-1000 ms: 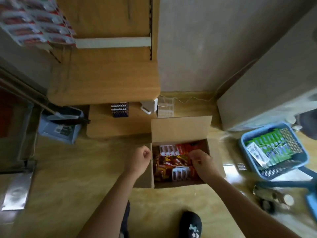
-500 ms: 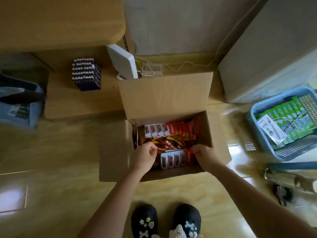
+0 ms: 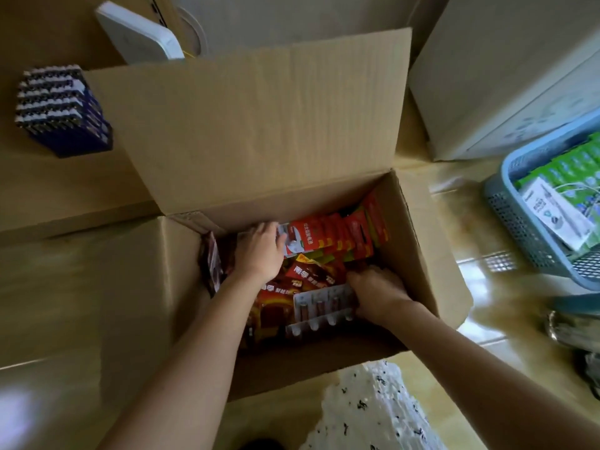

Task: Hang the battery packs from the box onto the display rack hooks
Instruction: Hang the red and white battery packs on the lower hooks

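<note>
Pickup step: battery packs (image 3: 341, 235) lie loose in the cardboard box (image 3: 422, 254). My right hand (image 3: 376, 290) curls round the end of a clear blister pack (image 3: 324, 303); my left hand (image 3: 259, 251) rests on a red-carded pack (image 3: 302, 241), and I cannot tell whether it grips. Next move, as I judge it: lift one pack clear and find its hang hole.

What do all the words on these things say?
Red battery packs in the box: white Chinese characters, too blurred to read.
Dark red packs: big white characters, also blurred.
Blister pack: no text shows.
White leaflet in the blue basket: print too small.
Green packs: too small.
</note>
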The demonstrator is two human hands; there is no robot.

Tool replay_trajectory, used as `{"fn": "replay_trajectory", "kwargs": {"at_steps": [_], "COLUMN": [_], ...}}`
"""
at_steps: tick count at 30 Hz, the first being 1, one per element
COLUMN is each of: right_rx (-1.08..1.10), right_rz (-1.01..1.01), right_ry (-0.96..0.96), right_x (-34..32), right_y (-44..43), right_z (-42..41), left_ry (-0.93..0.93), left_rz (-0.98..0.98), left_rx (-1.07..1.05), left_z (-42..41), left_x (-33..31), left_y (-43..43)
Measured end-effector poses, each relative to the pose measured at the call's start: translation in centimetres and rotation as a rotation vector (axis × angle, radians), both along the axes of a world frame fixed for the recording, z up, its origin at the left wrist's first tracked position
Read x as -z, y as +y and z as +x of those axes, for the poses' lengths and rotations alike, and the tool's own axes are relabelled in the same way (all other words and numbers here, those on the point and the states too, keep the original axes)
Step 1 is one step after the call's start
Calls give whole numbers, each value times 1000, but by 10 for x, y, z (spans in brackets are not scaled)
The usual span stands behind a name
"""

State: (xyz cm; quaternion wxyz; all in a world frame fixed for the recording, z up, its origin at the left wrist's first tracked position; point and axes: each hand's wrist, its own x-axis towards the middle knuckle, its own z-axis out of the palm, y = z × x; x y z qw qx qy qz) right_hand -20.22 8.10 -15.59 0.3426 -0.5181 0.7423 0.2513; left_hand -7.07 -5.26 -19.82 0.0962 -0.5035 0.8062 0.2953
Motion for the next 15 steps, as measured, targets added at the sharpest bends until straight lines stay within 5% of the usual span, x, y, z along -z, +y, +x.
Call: {"fn": "replay_trajectory", "kwargs": {"at_steps": [6,11,15], "right_rx": [-77,223,482], "right_rz": [24,-131,-280], "right_ry": [15,-214,-340], "right_x": [-2,-13,-19], "right_y": [6,7,10], "right_z": [0,-6,-5], "left_ry": [-250,-269,-91], "left_rz": [-143,-28,4], "left_rx": [231,227,56], "left_z": [-4,7,23], "left_x": [17,5,-7], "left_y": [-1,-3,6]}}
